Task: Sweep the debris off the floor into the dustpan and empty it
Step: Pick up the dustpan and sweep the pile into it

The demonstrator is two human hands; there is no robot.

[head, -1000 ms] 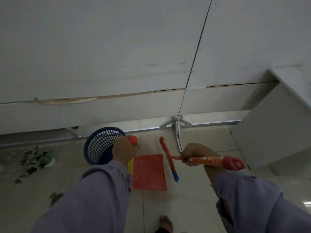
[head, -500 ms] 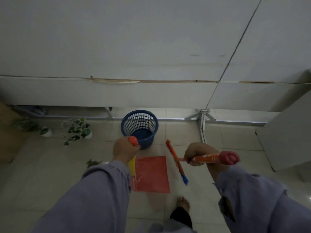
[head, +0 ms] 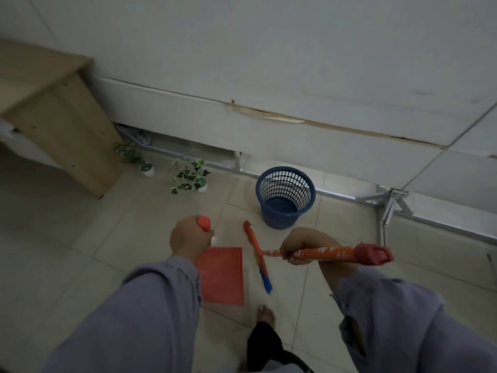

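My left hand [head: 188,238] grips the upright handle of a red dustpan [head: 222,275], whose orange end cap shows above my fist. The pan's flat tray hangs below my hand, over the tiled floor. My right hand [head: 304,246] grips the orange broom handle [head: 330,253] near its red end cap. The broom's thin red head with blue bristles [head: 259,258] sits just right of the dustpan. A blue mesh waste basket [head: 285,197] stands on the floor beyond both, near the wall. No debris is plain to see on the dim tiles.
A wooden cabinet [head: 61,130] stands at the left. Two small potted ivy plants [head: 191,176] sit by the wall base. A metal bracket foot [head: 392,203] stands at the right. My bare foot [head: 266,316] is on the tiles below the broom.
The view has swung left and down, bringing the cabinet and plants into sight. Both hands keep their grips, and the dustpan and broom stay side by side in front of the basket.
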